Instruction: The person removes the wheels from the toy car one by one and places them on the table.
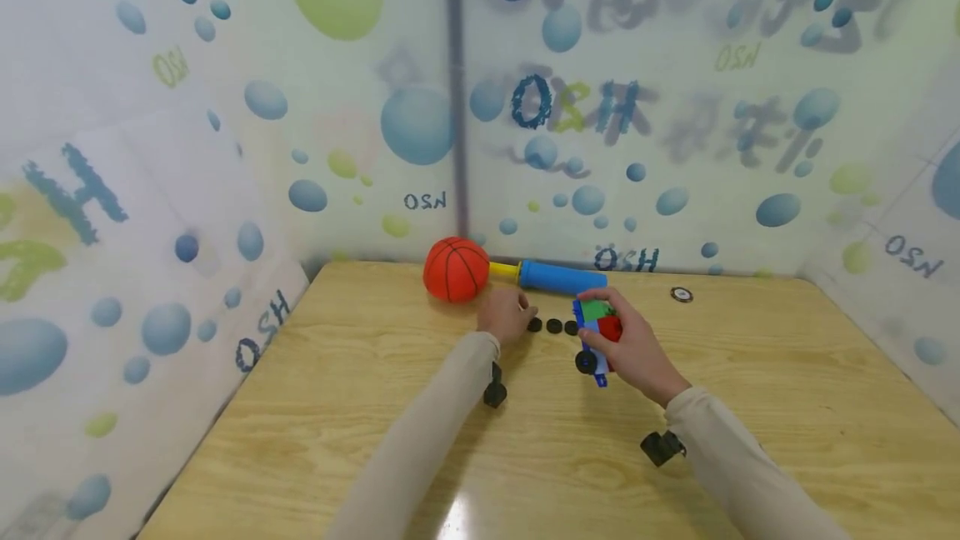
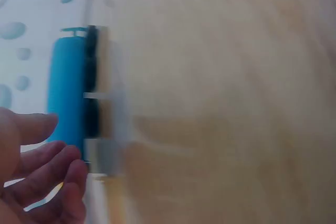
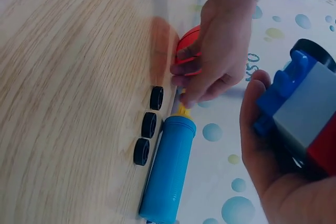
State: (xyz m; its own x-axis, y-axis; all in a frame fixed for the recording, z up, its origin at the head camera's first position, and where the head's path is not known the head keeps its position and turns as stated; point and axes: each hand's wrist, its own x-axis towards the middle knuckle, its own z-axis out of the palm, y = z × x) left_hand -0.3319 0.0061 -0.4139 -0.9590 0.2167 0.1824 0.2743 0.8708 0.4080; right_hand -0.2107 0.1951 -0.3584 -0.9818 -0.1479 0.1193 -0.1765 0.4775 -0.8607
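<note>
My right hand (image 1: 637, 348) grips a toy vehicle (image 3: 307, 111) built of blue, green, red and pale blocks, tilted above the table. One black wheel (image 1: 587, 362) shows on its lower end in the head view. Three loose black toy wheels (image 3: 148, 125) stand in a row on the table. Just left of the row in the head view is my left hand (image 1: 506, 315), its fingers loosely bent near the closest wheel. In the left wrist view a gap shows between thumb and fingers, with nothing held there. The vehicle's underside is partly hidden by the right hand.
Behind the wheels lies a blue cylindrical pump (image 1: 562, 277) with a yellow end. A red basketball-patterned ball (image 1: 456, 270) sits at its left. A small round chip (image 1: 682, 294) lies at the back right of the wooden table (image 1: 300, 440). Patterned walls enclose the back and sides.
</note>
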